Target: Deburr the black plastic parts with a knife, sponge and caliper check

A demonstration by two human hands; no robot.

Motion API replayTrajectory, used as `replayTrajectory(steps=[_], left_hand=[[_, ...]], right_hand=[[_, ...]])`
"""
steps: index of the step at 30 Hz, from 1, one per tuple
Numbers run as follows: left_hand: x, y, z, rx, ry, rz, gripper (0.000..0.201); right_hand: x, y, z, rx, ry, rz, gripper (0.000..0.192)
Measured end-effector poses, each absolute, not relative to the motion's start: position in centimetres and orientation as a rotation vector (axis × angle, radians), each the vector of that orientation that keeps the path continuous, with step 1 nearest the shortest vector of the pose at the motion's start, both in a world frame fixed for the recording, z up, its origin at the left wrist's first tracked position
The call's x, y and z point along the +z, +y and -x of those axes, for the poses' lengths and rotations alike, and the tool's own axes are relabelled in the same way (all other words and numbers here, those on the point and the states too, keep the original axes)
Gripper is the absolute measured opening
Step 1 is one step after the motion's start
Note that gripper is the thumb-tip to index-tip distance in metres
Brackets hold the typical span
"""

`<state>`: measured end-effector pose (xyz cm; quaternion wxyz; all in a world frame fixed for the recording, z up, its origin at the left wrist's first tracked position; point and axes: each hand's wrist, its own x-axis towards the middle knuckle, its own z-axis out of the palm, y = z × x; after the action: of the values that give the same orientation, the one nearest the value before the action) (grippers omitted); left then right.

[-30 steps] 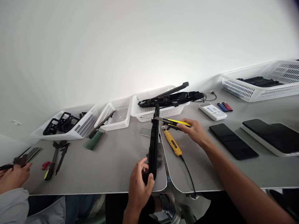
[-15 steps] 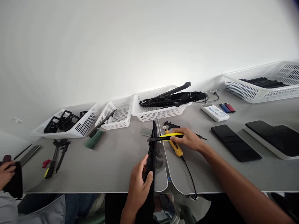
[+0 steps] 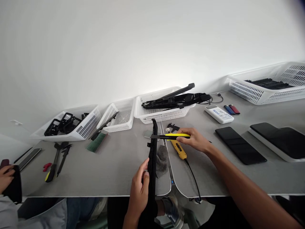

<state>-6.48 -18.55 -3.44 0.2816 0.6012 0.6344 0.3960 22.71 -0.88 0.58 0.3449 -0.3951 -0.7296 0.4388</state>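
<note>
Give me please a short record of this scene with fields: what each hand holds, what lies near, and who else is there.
left hand: grips the long black plastic part, standing on edge on the table
right hand: holds the yellow utility knife, blade at the part
near: second yellow tool with cord, grey pad, white basket with black parts
other person: a hand at the far left, holding something dark
</note>
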Motion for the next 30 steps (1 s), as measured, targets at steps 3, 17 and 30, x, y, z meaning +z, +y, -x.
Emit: replayTrajectory(steps=[3,17,30], left_hand=[[-3.51,-18.51,6.46,1.074,1.707,-1.617,0.046],[-3.38,-18.64,6.36,1.051,1.731,-1.658,0.046],[-3.23,-18.74,6.32,1.05,1.714,-1.653,0.046]], right_hand=[[0.68,-1.08,-22.49,1.189,-1.912,0.983,0.036],[0.58,-1.04,-22.61,0.915,-1.822,1.191,0.03],[0.71,-0.96,-22.71,0.811,-1.704,1.207,0.031]])
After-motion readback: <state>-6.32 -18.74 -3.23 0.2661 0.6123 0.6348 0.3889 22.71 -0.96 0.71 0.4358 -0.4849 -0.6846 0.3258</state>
